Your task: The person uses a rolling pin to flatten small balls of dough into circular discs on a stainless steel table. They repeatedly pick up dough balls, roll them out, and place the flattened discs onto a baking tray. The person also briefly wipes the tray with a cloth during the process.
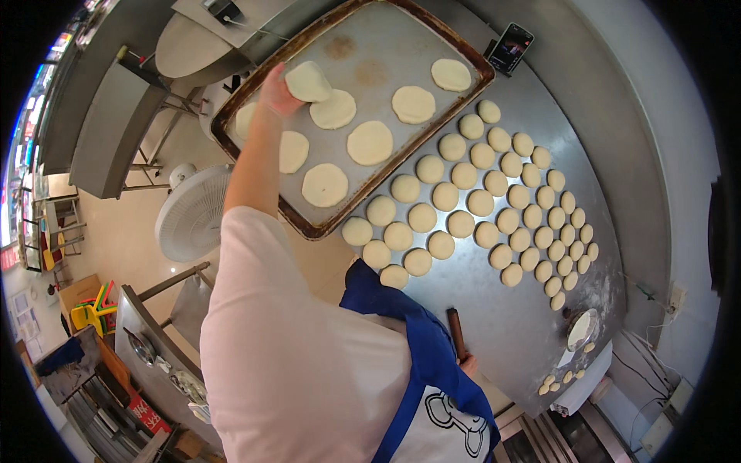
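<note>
With my left arm stretched out, my left hand (279,94) is closed on the edge of a flat dough round (308,82) above a large baking tray (386,38) with a browned rim. Several flattened dough rounds (370,143) lie on the tray, one partly behind my left forearm. My right hand (468,366) shows only in part beside my blue apron. It grips a dark brown rolling pin (457,332) over the table edge. Many plump dough balls (461,224) sit in rows on the metal table (509,332), right of the tray.
A phone (511,48) stands propped beyond the tray's far right corner. A bowl of white flour (581,330) and several small dough bits (549,380) are at the table's right end. On the left stand a white fan (193,214) and a metal side table (147,324).
</note>
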Motion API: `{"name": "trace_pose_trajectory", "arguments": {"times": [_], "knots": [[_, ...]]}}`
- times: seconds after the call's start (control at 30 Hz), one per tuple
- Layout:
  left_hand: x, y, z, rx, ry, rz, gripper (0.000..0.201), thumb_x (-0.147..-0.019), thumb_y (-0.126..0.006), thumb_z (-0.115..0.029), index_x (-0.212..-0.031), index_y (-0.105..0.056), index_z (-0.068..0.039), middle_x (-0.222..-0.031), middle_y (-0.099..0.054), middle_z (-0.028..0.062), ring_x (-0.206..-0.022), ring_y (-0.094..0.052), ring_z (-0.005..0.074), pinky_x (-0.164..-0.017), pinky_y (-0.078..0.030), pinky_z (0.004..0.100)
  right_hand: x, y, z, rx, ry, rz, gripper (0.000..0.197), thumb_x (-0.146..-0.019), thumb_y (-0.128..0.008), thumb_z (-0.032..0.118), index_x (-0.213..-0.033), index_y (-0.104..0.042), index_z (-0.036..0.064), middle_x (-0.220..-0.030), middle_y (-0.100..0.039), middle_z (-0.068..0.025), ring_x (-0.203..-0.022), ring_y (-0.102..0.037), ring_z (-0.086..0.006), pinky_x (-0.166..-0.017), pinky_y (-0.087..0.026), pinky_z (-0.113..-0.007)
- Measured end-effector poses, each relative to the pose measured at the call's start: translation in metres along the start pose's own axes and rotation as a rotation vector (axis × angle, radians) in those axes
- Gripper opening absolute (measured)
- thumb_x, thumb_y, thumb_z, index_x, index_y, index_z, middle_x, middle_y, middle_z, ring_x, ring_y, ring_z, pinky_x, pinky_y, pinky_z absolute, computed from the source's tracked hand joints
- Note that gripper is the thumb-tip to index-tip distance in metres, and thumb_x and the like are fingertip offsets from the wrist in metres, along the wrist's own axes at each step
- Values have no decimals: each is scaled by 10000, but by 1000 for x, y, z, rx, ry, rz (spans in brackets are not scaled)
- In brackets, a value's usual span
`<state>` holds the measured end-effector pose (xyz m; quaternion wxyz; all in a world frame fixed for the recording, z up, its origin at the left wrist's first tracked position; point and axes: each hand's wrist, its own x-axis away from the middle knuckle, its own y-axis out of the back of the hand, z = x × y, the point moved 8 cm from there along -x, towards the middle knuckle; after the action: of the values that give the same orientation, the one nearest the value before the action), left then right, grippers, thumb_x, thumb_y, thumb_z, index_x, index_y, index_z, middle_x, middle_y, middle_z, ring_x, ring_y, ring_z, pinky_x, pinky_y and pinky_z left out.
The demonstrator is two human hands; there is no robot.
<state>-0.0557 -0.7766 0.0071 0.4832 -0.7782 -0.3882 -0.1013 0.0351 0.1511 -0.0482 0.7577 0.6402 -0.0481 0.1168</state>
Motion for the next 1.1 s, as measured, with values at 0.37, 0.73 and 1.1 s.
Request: {"name": "trace_pose_trajectory", "arguments": {"times": [0.37, 0.73, 1.1], "knots": [[-43, 30, -63, -1069, -411, -413, 449, -917, -753, -287, -1270, -671, -22, -1214, -717, 152, -1118, -681, 299, -962, -538, 446, 12, 25, 27, 64, -27, -6, 334, -779, -660, 50, -1110, -616, 39, -1016, -622, -183, -992, -572, -418, -878, -458, -511], [168, -177, 193, -1744, -953, 523, 302, -835, -716, -118, -1133, -697, -73, -1113, -687, 154, -1038, -642, 344, -895, -522, 444, -39, 46, 54, 7, 133, -152, 319, -734, -676, 65, -1046, -618, 94, -1017, -617, -122, -1013, -567, -372, -917, -440, -501], [355, -131, 559, -1932, -617, 1303, 387, -852, -738, -289, -1197, -654, -136, -1097, -630, 69, -1056, -613, 260, -895, -504, 405, -102, 90, 102, -394, 721, -12, 403, -772, -763, 184, -1130, -634, 52, -1089, -641, -159, -1002, -605, -372, -883, -488, -466]]}}
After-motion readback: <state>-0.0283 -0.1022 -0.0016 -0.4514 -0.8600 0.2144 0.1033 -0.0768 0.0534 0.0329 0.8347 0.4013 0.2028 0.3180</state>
